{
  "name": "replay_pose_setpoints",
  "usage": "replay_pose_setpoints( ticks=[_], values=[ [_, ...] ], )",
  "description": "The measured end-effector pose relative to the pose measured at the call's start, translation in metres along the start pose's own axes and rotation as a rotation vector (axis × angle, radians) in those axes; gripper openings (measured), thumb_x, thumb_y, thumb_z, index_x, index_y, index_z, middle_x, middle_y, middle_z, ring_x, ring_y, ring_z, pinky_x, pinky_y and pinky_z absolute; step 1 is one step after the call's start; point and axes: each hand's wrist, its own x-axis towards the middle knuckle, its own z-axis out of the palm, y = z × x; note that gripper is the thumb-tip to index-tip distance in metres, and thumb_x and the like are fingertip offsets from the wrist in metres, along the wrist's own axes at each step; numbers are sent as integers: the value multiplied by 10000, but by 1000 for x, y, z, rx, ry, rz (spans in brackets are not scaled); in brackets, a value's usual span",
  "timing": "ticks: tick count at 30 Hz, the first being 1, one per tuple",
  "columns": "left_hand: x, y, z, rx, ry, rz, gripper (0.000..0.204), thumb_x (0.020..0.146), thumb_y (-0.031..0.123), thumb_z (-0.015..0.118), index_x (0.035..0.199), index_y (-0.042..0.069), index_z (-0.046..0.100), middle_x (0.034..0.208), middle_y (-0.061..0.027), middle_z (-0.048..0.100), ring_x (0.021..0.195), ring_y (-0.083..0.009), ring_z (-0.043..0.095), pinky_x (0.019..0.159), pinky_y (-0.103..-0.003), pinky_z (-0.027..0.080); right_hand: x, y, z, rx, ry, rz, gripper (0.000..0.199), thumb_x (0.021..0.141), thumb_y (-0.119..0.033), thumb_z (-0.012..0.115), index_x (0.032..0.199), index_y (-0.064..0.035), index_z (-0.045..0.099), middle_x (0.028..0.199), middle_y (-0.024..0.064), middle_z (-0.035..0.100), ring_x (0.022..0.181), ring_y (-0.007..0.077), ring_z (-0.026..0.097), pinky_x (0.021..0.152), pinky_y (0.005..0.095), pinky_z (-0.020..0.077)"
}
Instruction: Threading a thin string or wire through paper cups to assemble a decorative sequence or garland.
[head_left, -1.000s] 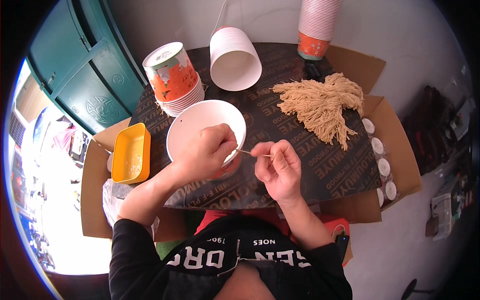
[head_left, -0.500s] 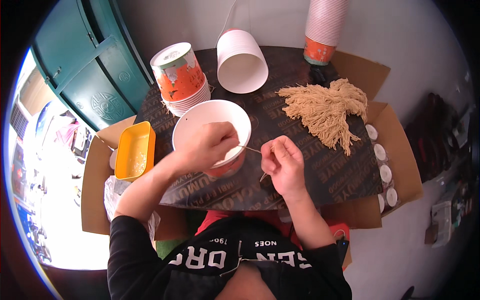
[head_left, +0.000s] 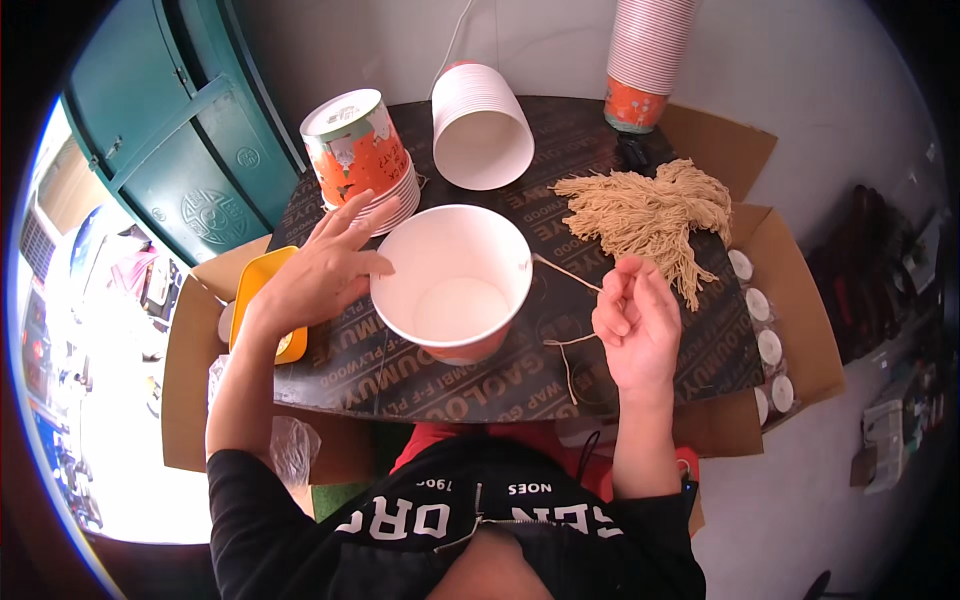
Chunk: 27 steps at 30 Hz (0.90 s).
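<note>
A white paper tub (head_left: pixel 450 290) with an orange outside stands upright on the dark round-edged table, its mouth toward me. My left hand (head_left: pixel 325 262) is at its left rim, fingers spread and thumb tip at or just over the edge. From the right side of the tub, near the rim, a thin beige cord (head_left: pixel 566 273) runs taut to my right hand (head_left: pixel 640 325), which is closed on it. The cord's loose end hangs below that hand onto the tabletop. Whether a knot sits inside the tub wall is too small to tell.
A heap of beige cords (head_left: pixel 650 215) lies at the right. Behind stand an upturned stack of orange tubs (head_left: pixel 355 150), a stack on its side (head_left: pixel 482 130) and a tall stack (head_left: pixel 645 75). A yellow bin (head_left: pixel 262 270) and cardboard boxes (head_left: pixel 795 300) flank the table.
My left hand has come out of the tub and opened at its left rim. My right hand has moved right, drawing the cord out. The tub has shifted slightly right.
</note>
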Motion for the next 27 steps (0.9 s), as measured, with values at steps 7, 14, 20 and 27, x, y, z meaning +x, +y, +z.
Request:
replay_pose_setpoints(
  ticks=[7, 14, 20, 27],
  values=[
    [-11, 55, 21, 25, 192, 156, 140, 720, 63, 751, 800, 63, 636, 734, -64, 624, 868, -239, 653, 1139, -577, 312, -17, -9, 21, 91, -134, -22, 313, 994, -297, 544, 1070, 7, 553, 844, 74, 568, 610, 105, 456, 520, 259, 364],
    [2, 104, 55, 10, 615, 193, 389, 718, 6, 724, 1084, -33, 599, 1044, -144, 631, 828, -314, 610, 949, -517, 460, -14, 21, 38, 467, -211, 112, 343, 1012, -306, 468, 1134, -15, 602, 871, 83, 588, 688, 151, 490, 604, 299, 392],
    [-11, 142, 81, -748, 354, -76, 368, 837, 47, 724, 1160, -49, 576, 897, -161, 649, 687, -220, 647, 580, -296, 514, -13, 32, 50, 597, -212, 129, 346, 1026, -270, 434, 1131, 9, 609, 875, 76, 552, 683, 145, 444, 611, 286, 382],
    [-18, 139, 86, -1158, 130, -302, 86, 944, 46, 607, 927, -29, 646, 721, -84, 658, 609, -109, 619, 553, -273, 493, -18, 47, 39, -163, -166, -183, 224, 1018, -174, 486, 1068, 8, 607, 954, 95, 624, 795, 133, 540, 729, 265, 452]
  ],
)
